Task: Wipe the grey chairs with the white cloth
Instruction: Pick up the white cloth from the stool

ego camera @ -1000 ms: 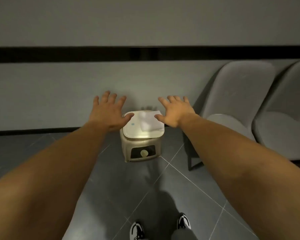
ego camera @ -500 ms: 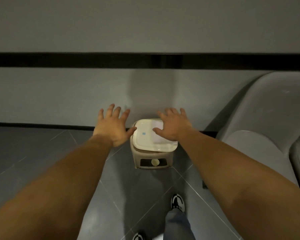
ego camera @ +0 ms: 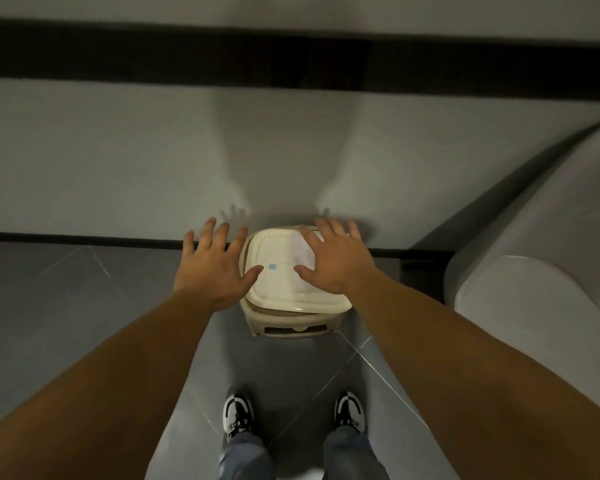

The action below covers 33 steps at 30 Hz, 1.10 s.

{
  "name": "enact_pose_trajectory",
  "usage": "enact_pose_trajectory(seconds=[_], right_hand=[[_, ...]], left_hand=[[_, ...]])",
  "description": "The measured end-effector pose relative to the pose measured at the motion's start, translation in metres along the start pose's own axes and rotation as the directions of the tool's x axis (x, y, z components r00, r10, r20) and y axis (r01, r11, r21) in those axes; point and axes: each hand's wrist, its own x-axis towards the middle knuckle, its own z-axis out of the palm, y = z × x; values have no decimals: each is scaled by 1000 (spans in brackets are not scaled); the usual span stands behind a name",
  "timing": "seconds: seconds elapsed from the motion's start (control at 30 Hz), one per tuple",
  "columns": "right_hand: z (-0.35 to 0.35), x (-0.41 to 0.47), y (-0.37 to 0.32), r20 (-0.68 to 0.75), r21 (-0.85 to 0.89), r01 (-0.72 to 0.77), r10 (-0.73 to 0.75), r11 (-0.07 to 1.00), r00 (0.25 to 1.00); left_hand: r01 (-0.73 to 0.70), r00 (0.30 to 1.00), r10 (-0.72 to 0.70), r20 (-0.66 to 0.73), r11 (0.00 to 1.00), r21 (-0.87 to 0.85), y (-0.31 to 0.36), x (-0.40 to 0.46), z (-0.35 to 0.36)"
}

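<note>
White cloth lies folded on the cream lid of a small plastic bin against the wall, mostly hidden under the right hand. That hand hovers over it, grip wide, fingers spread and straight, holding nothing; whether it touches yet I cannot tell. Left hand hangs just beside the bin, equally splayed and empty. Best next move, I judge: lower the right palm, gather the cloth from its near edge so it lifts as one pad, then turn toward the grey chair on the right
</note>
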Motion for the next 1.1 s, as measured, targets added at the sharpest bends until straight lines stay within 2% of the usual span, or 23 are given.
enact_pose_trajectory(seconds=[0.2, 0.3, 0.57, 0.7, 0.83, 1.1], right_hand=[[91, 52, 0, 38, 15, -31, 31, 999, 999], [141, 69, -2, 39, 28, -3, 1, 1000, 999], [229, 100, -7, -59, -20, -69, 68, 997, 996], [241, 107, -1, -106, -31, -76, 72, 997, 992], [238, 111, -2, -78, -24, -110, 108, 994, 991], [172, 101, 13, -143, 106, -45, 60, 993, 988]], left_hand=[[-58, 997, 58, 41, 998, -4, -2, 50, 106], [-55, 998, 55, 35, 998, -4, -3, 64, 157], [-127, 992, 127, -7, 992, 11, 12, 94, 241], [-144, 989, 144, -24, 990, -5, 14, 104, 261], [-161, 987, 161, -18, 987, 8, 21, 105, 262], [-167, 985, 170, -33, 983, 82, 27, 104, 209]])
